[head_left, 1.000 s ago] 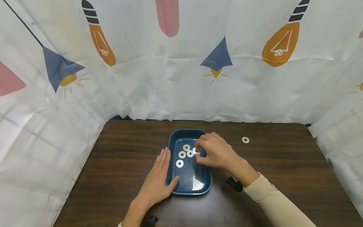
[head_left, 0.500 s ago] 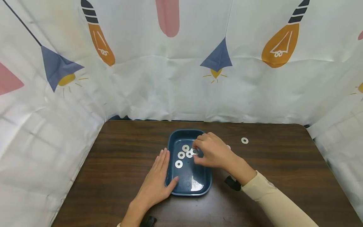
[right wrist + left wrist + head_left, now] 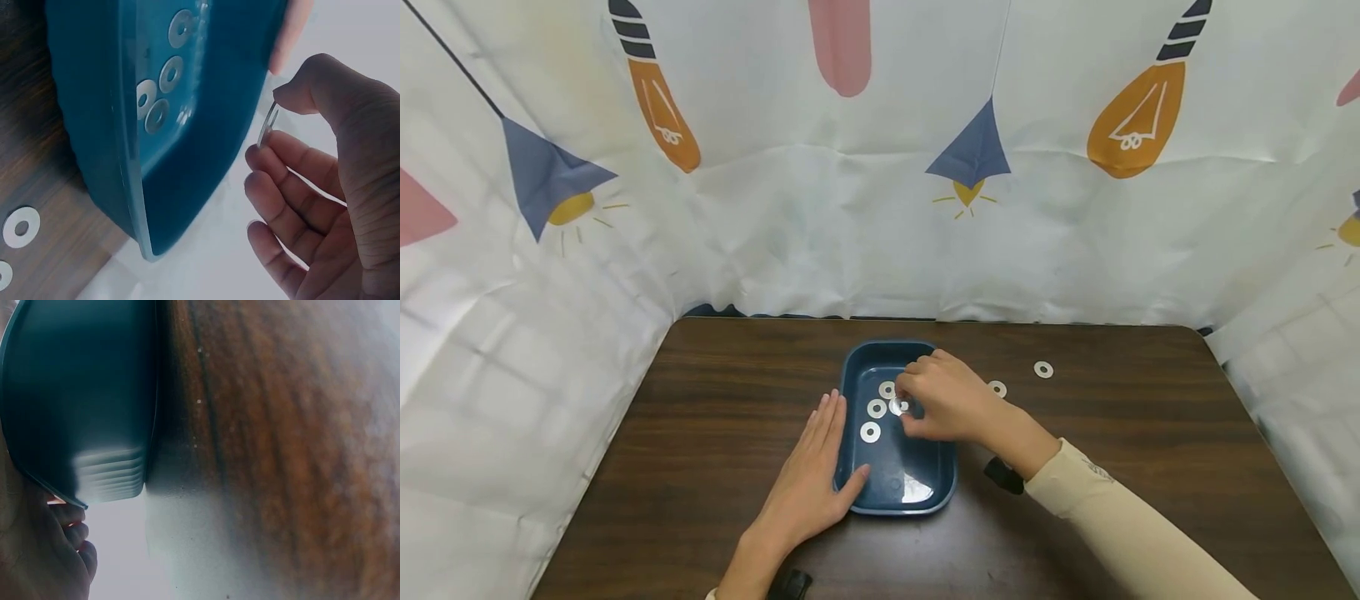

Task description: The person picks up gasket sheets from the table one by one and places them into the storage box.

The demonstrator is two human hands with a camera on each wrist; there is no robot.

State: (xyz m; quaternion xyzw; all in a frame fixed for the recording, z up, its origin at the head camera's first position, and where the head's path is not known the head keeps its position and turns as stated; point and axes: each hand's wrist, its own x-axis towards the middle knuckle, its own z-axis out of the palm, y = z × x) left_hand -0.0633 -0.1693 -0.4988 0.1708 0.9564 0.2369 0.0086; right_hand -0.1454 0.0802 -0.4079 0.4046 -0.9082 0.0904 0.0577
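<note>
A dark blue tray (image 3: 940,487) sits mid-table with several flat metal washers (image 3: 870,432) lying in its far half. My right hand (image 3: 904,408) hovers over them and pinches one washer (image 3: 270,124) on edge between thumb and fingertip. My left hand (image 3: 838,442) lies flat on the table along the tray's left side, its thumb touching the near-left rim. The right wrist view shows the tray wall (image 3: 125,206) with several washers (image 3: 170,74) inside. The left wrist view shows only the tray's outside (image 3: 81,394) and the fingers (image 3: 56,550).
Two loose washers lie on the dark wooden table (image 3: 1112,417) right of the tray, one close by (image 3: 997,388) and one farther out (image 3: 1043,369). A printed white cloth (image 3: 850,233) walls in the back and both sides.
My right hand has shifted a little left over the tray, still pinching the washer, and uncovered the washer on the table beside the tray. The left hand has stayed in place.
</note>
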